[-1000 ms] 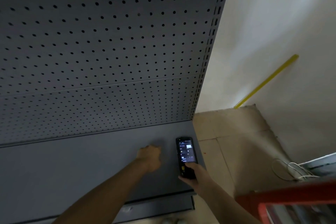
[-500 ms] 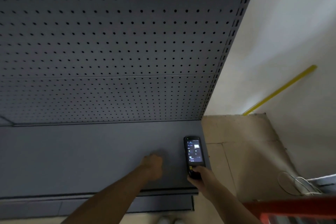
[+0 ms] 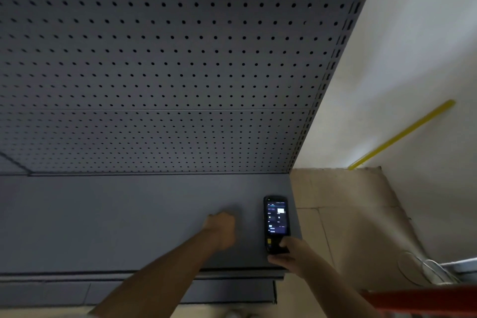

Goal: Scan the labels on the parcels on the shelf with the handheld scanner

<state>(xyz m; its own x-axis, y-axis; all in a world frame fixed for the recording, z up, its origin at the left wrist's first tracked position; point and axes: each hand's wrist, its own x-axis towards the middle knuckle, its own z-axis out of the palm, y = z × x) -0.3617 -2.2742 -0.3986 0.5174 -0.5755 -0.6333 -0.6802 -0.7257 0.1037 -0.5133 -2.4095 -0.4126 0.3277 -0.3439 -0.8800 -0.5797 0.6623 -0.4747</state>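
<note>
Fingers curled, scanner lit over shelf

Fingers [image 3: 216, 217] of left hand [image 3: 221, 230] curled into a loose fist w/ nothing in it, over flat dark grey metal shelf [image 3: 103, 214], approx mid-frame. Grey perforated back panel [image 3: 154, 59] rises behind. Just right of fist: black handheld scanner w/ lit screen [image 3: 276, 219], upright near shelf's right edge. Right hand [image 3: 291, 253] wrapped round its lower end, thumb on keypad. Further right: beige tiled floor [image 3: 348, 214], yellow strip [image 3: 402, 134] on white wall, red bar [image 3: 423, 299] at btm corner.
</note>
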